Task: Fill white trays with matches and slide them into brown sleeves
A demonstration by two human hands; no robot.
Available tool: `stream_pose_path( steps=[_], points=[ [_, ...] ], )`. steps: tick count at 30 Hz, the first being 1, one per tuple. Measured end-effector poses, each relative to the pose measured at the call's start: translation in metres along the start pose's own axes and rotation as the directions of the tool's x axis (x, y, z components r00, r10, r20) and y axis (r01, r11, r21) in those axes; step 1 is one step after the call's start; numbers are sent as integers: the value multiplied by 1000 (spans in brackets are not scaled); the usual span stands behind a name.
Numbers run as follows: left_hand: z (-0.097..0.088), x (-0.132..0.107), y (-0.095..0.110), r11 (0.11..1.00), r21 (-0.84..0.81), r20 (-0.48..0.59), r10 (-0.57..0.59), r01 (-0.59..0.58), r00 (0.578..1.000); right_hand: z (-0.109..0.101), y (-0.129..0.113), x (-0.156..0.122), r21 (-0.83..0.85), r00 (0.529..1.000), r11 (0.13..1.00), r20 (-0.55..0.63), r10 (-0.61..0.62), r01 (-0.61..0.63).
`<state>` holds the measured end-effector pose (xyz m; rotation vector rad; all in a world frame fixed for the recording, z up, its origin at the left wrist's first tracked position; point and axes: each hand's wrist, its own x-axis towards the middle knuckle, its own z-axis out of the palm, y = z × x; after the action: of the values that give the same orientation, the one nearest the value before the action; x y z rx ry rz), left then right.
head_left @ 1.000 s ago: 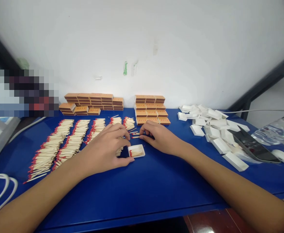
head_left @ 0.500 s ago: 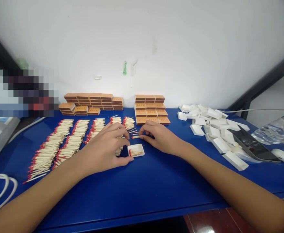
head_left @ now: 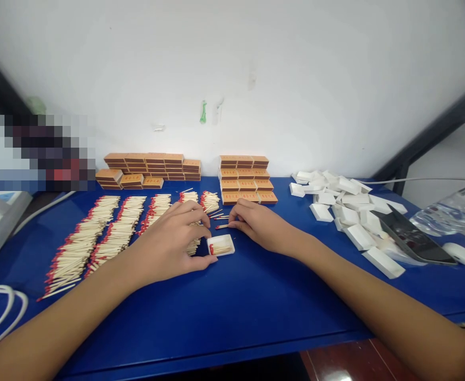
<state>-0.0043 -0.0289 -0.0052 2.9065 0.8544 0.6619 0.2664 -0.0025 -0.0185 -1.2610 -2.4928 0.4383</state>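
My left hand (head_left: 180,235) curves around the left end of a small white matchbox tray (head_left: 231,251), thumb at its near corner and fingers at its far corner. Inside the tray lie several red-headed matches (head_left: 221,248), heads to the left. Just beyond the tray, my right hand (head_left: 256,225) is closed in a pinch at the tail of a match (head_left: 222,227), whose red head points left. A few loose matches (head_left: 218,216) lie beside those fingertips. Long rows of matches (head_left: 75,243) spread to the left, partly hidden behind my left hand.
Stacked orange matchboxes (head_left: 145,164) stand against the wall, with another stepped stack (head_left: 246,185) right of them. White trays (head_left: 347,201) are heaped at the right, near a phone (head_left: 415,238), a white case (head_left: 461,254) and a plastic bottle (head_left: 447,214). White cables (head_left: 6,312) lie at the left.
The match at my right fingertips now shows apart from the loose matches beside it. Both hands stay in nearly the same place, and the tray still sits by my left hand.
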Motion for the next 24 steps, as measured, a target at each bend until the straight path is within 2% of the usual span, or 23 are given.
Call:
stream_pose_path(
  steps=[8,15,20,24],
  points=[
    [1,0,0,1000,3,1,-4,4,1000,3,-2,0,-40,1000,999,20,23,-23],
    [0,0,0,1000,2,7,-13,13,1000,7,5,1,-72,1000,997,6,-17,17],
    [0,0,0,1000,6,-1,-8,8,1000,-7,-3,-6,16,998,999,-39,-39,40],
    [0,0,0,1000,1,8,-21,21,1000,-19,-20,-16,88,998,994,-14,-58,59]
  ],
)
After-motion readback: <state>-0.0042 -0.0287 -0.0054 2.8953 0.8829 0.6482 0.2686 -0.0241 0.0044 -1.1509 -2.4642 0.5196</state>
